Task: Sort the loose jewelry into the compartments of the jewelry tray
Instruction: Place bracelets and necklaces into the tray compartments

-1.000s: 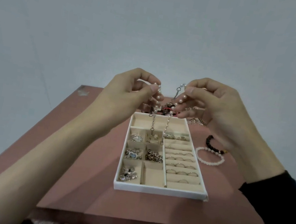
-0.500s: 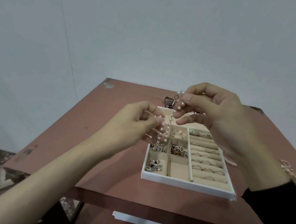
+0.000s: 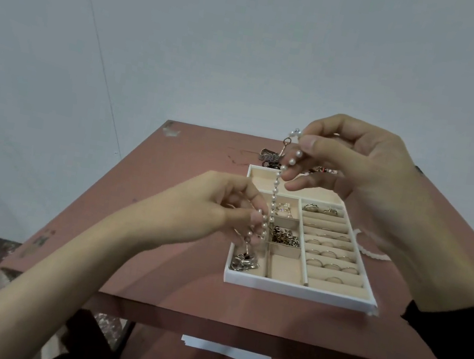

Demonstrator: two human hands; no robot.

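The person's right hand (image 3: 355, 167) emerges from a long black sleeve (image 3: 450, 352) of plain, matte fabric, its cuff sitting a little above the wrist. The left hand (image 3: 206, 208) leads to a forearm (image 3: 60, 269) that is bare along nearly all its visible length. The right thumb's nail (image 3: 306, 142) looks short and unpainted.
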